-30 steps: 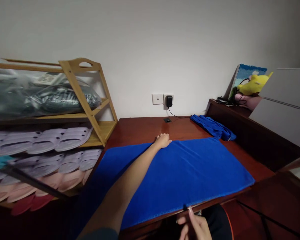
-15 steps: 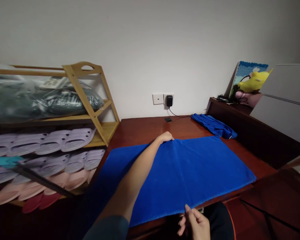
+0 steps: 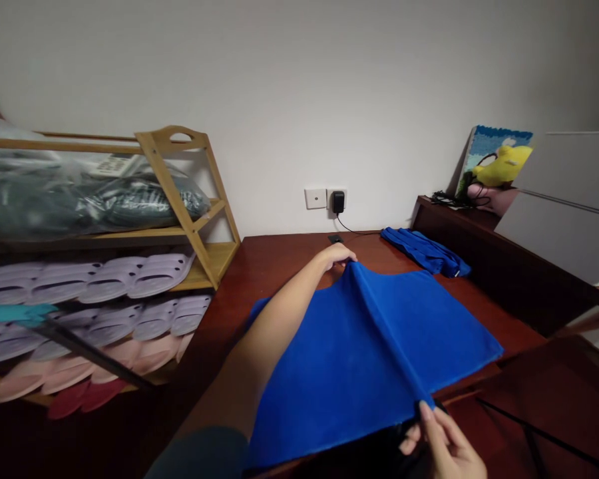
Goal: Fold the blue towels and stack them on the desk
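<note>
- Left hand (image 3: 337, 254): fingertips pinch the far edge of the blue cloth (image 3: 324, 372), on the wearer's side of the black charger (image 3: 338, 201), the landmark.
- Right hand (image 3: 449, 439): thumb and finger pinch the near edge, farther from the charger and rightward.
- The cloth spans between both hands, a ridge joining the pinches; long axis crosswise, nearer the wearer than the charger.
- Brown table (image 3: 279, 256) below the charger; folded blue fabric (image 3: 424, 251) right of it, wooden rack (image 3: 219, 263) left.

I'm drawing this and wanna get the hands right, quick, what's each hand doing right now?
Left hand: closed, pinching the blue cloth at its far edge.
Right hand: closed, pinching the blue cloth at its near edge.
</note>
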`<act>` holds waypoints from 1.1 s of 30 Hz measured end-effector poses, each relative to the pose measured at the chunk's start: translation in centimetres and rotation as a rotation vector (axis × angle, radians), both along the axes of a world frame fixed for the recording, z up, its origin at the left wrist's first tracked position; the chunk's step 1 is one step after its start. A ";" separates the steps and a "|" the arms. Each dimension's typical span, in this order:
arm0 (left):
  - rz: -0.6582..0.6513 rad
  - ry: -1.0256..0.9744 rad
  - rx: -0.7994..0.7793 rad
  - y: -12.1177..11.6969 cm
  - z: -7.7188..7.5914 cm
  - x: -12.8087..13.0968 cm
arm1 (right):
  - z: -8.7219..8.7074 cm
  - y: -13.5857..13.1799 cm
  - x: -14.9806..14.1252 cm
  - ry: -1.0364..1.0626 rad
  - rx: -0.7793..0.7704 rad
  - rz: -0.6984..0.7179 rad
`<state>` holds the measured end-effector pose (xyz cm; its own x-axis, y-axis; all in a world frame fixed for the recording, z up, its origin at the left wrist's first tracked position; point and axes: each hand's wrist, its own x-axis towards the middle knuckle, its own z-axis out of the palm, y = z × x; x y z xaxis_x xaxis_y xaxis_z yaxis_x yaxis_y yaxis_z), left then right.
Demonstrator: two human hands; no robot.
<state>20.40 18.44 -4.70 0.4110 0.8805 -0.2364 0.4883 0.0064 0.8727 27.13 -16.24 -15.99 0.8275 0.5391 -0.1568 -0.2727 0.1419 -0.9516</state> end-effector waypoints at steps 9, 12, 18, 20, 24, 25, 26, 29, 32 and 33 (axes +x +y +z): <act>-0.043 -0.307 -0.132 -1.5 6.6 -1.7 | 7.6 0.2 9.9 -0.247 0.048 0.105; 0.007 -0.483 -0.190 -2.6 8.7 -2.6 | 10.5 1.4 12.2 -0.315 0.049 0.110; 0.130 -0.629 -0.128 -4.3 12.7 -4.9 | 16.5 4.6 15.1 -0.388 0.126 0.182; 0.139 -0.668 -0.106 -4.8 14.0 -5.6 | 18.1 5.6 15.6 -0.377 0.172 0.211; 0.140 -0.748 -0.079 -6.0 16.5 -6.9 | 21.2 7.5 16.4 -0.441 0.225 0.220; 0.141 -0.765 -0.071 -6.3 16.9 -7.3 | 21.9 8.0 16.5 -0.466 0.236 0.223; 0.142 -0.779 -0.059 -6.5 17.3 -7.6 | 22.6 8.4 16.6 -0.489 0.244 0.223; 0.147 -0.809 -0.001 -7.0 18.0 -8.5 | 24.3 10.0 16.9 -0.548 0.259 0.243; 0.152 -0.831 0.040 -7.0 18.3 -9.2 | 25.6 11.6 17.0 -0.564 0.269 0.295; 0.155 -0.833 0.041 -6.8 18.3 -9.4 | 26.0 12.1 17.0 -0.544 0.275 0.307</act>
<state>10.97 11.59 13.65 0.3105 0.9425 0.1239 -0.3181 -0.0198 0.9478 44.15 -4.11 9.96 0.5528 0.7228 0.4146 0.1678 0.3908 -0.9051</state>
